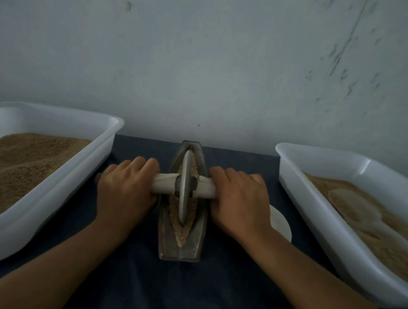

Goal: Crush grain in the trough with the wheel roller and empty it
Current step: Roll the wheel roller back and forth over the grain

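left white tub (56, 185) of brown meal, then left hand (124, 188) with fingers curled round the axle, wheel roller (185, 188) upright in the grain-filled trough (182, 247) at centre, right hand (240, 200) gripping likewise and half hiding a white disc (280, 223), right white tub (318, 189).

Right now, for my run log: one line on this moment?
step: crushing | left hand, right hand: grip roller handles | wheel: in trough grain
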